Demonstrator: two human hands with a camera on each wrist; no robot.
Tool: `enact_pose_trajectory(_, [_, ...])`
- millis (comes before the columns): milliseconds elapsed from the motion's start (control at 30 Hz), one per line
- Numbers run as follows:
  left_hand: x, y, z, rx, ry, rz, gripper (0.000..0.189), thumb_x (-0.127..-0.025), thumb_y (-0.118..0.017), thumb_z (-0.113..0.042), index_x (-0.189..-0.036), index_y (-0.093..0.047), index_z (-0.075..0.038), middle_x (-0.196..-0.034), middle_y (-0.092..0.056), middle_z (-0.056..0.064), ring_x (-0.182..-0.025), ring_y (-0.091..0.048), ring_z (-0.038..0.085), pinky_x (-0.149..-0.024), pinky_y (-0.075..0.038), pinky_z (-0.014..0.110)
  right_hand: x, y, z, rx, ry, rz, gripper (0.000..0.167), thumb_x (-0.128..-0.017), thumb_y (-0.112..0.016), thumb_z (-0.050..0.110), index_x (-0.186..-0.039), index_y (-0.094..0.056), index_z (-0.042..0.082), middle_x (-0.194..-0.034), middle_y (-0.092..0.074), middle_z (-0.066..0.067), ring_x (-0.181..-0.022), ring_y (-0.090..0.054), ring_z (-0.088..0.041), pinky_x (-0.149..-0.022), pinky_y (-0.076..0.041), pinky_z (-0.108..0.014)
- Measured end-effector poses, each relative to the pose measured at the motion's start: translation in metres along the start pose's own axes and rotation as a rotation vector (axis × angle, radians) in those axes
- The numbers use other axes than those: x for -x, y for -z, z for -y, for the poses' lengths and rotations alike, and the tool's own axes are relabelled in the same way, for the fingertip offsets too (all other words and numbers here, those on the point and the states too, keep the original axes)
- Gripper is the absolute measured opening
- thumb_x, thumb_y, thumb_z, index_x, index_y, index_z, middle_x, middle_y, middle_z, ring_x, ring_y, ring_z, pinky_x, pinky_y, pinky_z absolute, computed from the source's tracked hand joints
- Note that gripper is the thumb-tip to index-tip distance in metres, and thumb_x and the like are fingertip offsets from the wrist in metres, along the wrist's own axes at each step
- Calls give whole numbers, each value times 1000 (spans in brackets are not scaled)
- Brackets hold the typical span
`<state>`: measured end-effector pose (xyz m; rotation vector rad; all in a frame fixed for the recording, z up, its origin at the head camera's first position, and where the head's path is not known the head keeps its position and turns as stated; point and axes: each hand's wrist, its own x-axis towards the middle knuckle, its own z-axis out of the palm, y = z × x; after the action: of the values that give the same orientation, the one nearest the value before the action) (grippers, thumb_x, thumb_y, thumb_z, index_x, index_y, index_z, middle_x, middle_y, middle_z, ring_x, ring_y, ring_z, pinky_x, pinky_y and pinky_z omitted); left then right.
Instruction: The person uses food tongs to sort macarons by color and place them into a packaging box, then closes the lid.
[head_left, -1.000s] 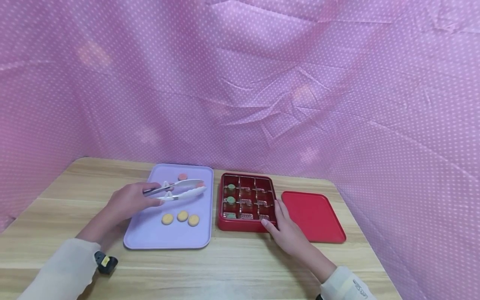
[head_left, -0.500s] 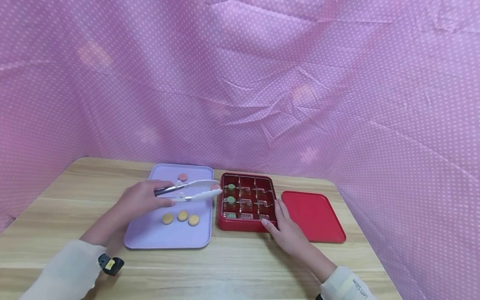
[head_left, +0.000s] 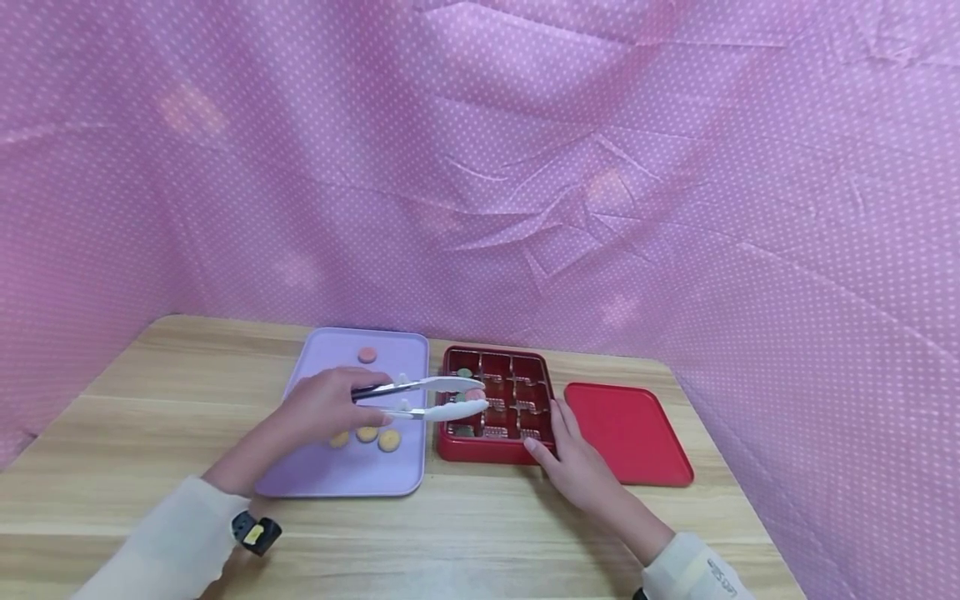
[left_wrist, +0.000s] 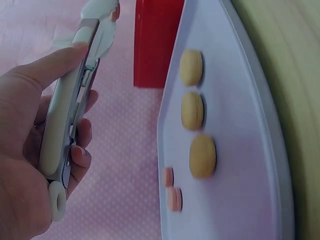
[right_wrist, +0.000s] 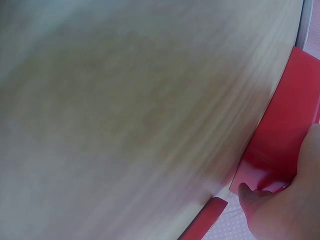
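Observation:
In the head view my left hand (head_left: 326,406) grips metal tongs (left_wrist: 62,110) with white tips. A pink macaron (head_left: 474,395) sits between the tips, over the left and middle columns of a red box (head_left: 480,451). The box has a divided insert, with green macarons (head_left: 464,432) in its left column, partly covered by the tongs. My right hand (head_left: 581,471) holds the box's near right corner, thumb at the front, fingers along the right side. On the lilac tray (head_left: 337,483) lie yellow macarons (left_wrist: 202,156) and pink macarons (left_wrist: 174,199), partly hidden by my left hand in the head view.
A flat red lid (head_left: 630,433) lies on the wooden table (head_left: 465,533), right of the box. Pink dotted cloth (head_left: 480,167) hangs behind and at both sides. The tray stands just left of the box, with a narrow gap between.
My left hand has moved right with the tongs, carrying the pink macaron from above the tray to over the box. My right hand and the box have stayed put.

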<state>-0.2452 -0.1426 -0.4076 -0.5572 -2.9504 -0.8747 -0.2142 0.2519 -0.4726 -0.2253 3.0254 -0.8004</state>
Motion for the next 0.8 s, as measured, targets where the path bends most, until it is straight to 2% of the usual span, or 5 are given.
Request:
enact_pose_trajectory(167, [-6, -10, -10, 31, -29, 25, 54, -78, -82, -53, -127, -69, -32, -113, -72, -8, -81, -59, 12, -66, -47, 30, -1, -1, 0, 10, -3, 1, 95, -93, -44, 75, -164, -7, 24, -171, -7, -2, -144, -40, -35, -108, -42, -62])
enact_pose_trajectory(400, [-14, -21, -20, 58, -34, 31, 66, -77, -82, -54, -134, -67, -24, -133, -68, -3, -88, -62, 11, -70, -51, 30, -1, -1, 1, 23, -6, -2, 96, -92, -42, 77, -164, -7, 24, -171, -6, 0, -143, -42, -35, -108, -42, -61])
enact_pose_trajectory(500, [-16, -24, -23, 44, -26, 35, 68, -76, -82, -55, -135, -66, -24, -135, -67, -3, -103, -66, 14, -81, -55, 36, -1, 0, 2, 21, 0, -2, 95, -92, -42, 77, -164, -7, 24, -171, -7, 2, -142, -43, -34, -108, -43, -61])
enact_pose_trajectory(633, [-17, -26, -25, 18, -29, 37, 67, -77, -82, -53, -135, -66, -24, -137, -65, -4, -128, -60, 21, -102, -50, 45, -1, 0, 2, 16, 6, -5, 94, -93, -43, 75, -164, -8, 24, -170, -8, 3, -140, -45, -34, -107, -44, -61])
enact_pose_trajectory(800, [-17, -26, -27, -11, -32, 49, 66, -78, -82, -49, -136, -66, -22, -137, -65, -2, -128, -60, 23, -102, -50, 47, -1, 0, 1, 15, 8, -7, 93, -93, -43, 75, -164, -8, 26, -170, -7, 4, -140, -45, -34, -107, -44, -61])
